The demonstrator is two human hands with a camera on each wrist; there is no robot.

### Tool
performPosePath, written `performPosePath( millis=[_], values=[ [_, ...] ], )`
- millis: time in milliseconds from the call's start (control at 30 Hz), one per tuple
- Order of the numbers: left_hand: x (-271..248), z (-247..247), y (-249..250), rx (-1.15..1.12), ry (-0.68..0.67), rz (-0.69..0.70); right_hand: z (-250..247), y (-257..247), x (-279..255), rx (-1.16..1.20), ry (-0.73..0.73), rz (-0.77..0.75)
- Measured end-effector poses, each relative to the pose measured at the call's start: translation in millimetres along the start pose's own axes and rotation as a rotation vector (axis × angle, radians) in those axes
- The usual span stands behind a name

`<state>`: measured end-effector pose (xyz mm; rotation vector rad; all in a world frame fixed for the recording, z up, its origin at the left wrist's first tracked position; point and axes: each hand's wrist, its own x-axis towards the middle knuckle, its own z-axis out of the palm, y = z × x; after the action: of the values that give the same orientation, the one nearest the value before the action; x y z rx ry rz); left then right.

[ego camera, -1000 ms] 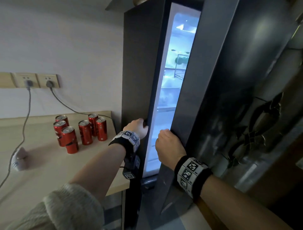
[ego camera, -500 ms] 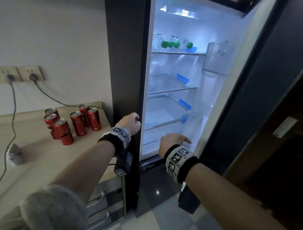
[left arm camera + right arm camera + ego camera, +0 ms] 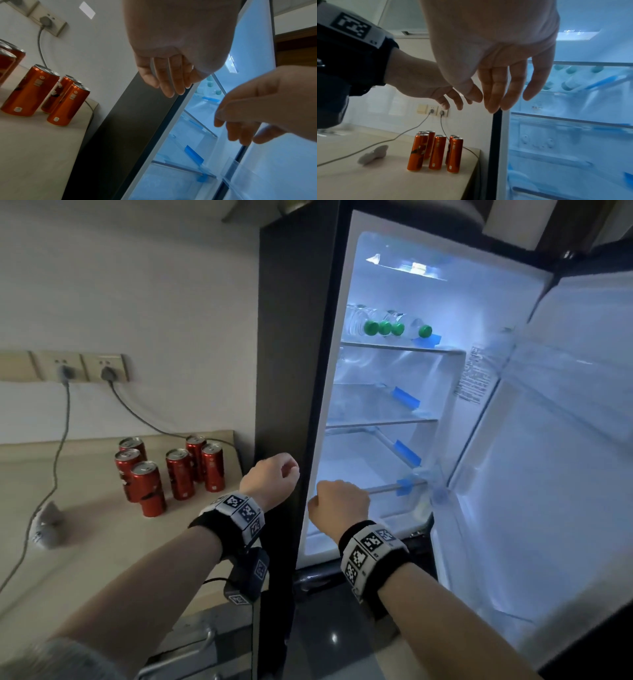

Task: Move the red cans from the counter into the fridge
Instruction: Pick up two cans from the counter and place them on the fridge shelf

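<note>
On the counter, left of the fridge, six red cans stand clustered upright. Fridge door swung wide, shelves lit. Left hand and right hand hang before the opening, fingers loosely drooped, holding nothing.
</note>
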<state>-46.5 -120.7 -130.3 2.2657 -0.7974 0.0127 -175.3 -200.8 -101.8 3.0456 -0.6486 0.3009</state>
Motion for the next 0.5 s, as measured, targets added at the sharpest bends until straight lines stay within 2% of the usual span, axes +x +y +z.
performPosePath(
  millis=[167,267,367,500],
  values=[
    [2.5,-8.5,-15.4,0.011,0.061,-0.062,13.0,-14.2,28.8,0.139,0.061,-0.177],
    [-0.3,-11.3,-31.3,0.04,0.077,-0.153,22.5,-27.8,42.6,0.209,0.075,-0.318],
    [-5.7,-16.5,-52.8,0.068,0.098,-0.26,36.0,-43.3,55.3,0.262,0.035,-0.391],
    [-17.5,-22.7,-84.9,0.055,0.132,-0.386,59.3,-66.3,73.0,0.298,-0.095,-0.423]
  ],
)
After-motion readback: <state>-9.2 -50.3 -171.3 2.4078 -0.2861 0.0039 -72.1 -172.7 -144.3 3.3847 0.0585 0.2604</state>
